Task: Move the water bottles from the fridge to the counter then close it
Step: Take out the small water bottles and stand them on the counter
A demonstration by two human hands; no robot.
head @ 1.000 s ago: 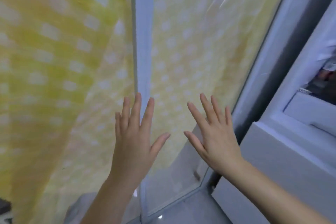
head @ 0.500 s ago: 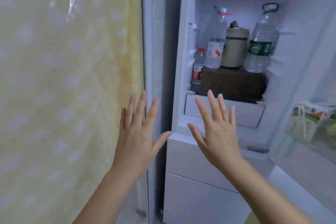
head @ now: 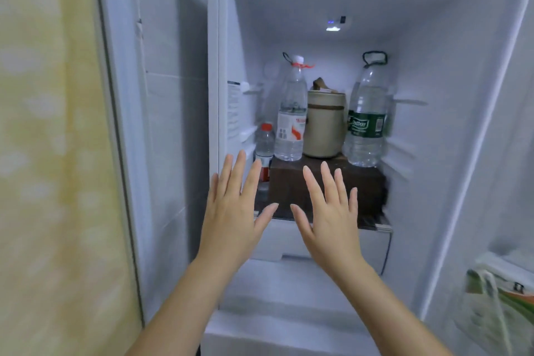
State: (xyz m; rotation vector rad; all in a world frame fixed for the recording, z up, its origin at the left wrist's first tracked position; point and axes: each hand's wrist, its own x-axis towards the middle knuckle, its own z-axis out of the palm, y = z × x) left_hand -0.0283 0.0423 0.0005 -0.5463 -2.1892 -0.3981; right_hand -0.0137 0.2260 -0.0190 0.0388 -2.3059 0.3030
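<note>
Both my hands are raised in front of the open fridge point(head: 450, 72), palms away from me, fingers straight and spread, holding nothing. My left hand point(head: 231, 220) and right hand point(head: 332, 222) are side by side, thumbs pointing toward each other with a narrow gap between them, not touching.

The water bottles are all inside the fridge, upright. A small bottle point(head: 264, 140) with a red cap stands lowest, at the left, just beside a dark brown box point(head: 371, 185); the fingertips of my left hand overlap its lower part in my view, and I cannot tell whether they touch it. On top of the box, at its left end, stands a tall bottle point(head: 291, 115) with a white and red label and a red ring at its neck. At the right end stands a big bottle point(head: 365, 121) with a green label and a dark loop handle on its cap. Between these two sits a beige canister point(head: 325, 127) with a brown band.

A small light point(head: 333, 28) glows at the back of the fridge. Below the box is a white drawer point(head: 372, 246). To the left is a yellow dotted sheet point(head: 52, 153); at the lower right, a bag point(head: 488, 306) sits in the door shelf.
</note>
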